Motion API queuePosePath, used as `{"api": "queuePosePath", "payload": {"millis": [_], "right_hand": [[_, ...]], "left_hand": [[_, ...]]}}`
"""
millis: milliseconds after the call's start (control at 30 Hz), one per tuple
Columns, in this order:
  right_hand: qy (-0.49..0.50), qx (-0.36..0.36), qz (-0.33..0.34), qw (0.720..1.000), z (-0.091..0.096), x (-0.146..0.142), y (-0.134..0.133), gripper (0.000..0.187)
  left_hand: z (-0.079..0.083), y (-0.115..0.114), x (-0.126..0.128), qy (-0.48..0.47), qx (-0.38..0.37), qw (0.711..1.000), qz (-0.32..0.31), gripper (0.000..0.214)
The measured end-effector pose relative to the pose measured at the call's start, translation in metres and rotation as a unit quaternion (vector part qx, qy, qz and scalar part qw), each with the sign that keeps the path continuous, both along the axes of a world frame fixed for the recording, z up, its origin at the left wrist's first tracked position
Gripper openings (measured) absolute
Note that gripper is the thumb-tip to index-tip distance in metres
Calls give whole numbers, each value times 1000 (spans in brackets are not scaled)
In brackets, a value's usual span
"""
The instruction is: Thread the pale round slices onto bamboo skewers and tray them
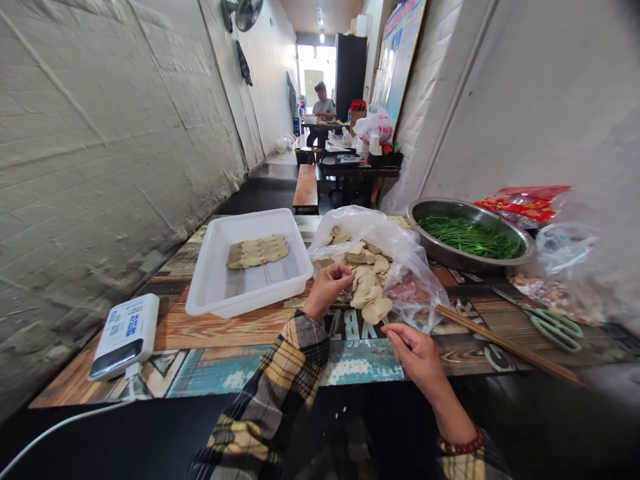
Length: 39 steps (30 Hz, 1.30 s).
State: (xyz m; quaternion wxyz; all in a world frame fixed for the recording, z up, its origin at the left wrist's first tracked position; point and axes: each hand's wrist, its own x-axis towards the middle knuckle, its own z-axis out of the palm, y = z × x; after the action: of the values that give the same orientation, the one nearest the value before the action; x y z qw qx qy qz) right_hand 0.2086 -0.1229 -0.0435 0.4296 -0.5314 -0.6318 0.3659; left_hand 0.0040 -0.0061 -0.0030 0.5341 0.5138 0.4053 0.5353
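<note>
My right hand (415,353) pinches the end of a thin skewer (385,323) over the table's front part. A round, pale beige slice (376,311) is at the skewer's far end, in line with more overlapping slices. My left hand (327,290) is closed, thumb and fingertips together at the left edge of these slices; whatever lies between the fingertips is hidden. Behind them, a pile of similar slices (367,257) spills out of a clear plastic bag (400,233). To the left, a white plastic tub (250,305) holds rows of slices laid flat together.
At right are a steel basin (470,263) of green stalks, wooden sticks (505,343), green-handled scissors (555,327) and bagged food (555,293). A white power bank (125,337) with a cable lies front left. Beyond the table, a person (324,107) sits near a bench (305,185).
</note>
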Motion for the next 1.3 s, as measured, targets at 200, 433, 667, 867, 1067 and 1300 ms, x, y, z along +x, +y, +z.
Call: {"api": "queuePosePath", "payload": {"millis": [200,433,667,867,1067,1300], "right_hand": [[22,-12,-12,1000,0,-1,1,37],[139,-46,-18,989,5,-6,0,39],[239,-48,-70,967,10,-38,10,45],[239,-12,-85,967,4,-54,16,42],[226,12,-100,969,7,-55,17,34],[181,56,-108,976,13,-55,18,29]], "left_hand": [[7,-4,0,-18,-15,999,-23,28],[8,-4,1,-123,-67,990,-19,42],[8,-9,4,-268,-134,942,-152,48],[14,-21,18,-272,-149,933,-181,47],[17,-25,26,-203,-125,954,-182,39],[13,-21,30,-172,-125,971,-108,27]]}}
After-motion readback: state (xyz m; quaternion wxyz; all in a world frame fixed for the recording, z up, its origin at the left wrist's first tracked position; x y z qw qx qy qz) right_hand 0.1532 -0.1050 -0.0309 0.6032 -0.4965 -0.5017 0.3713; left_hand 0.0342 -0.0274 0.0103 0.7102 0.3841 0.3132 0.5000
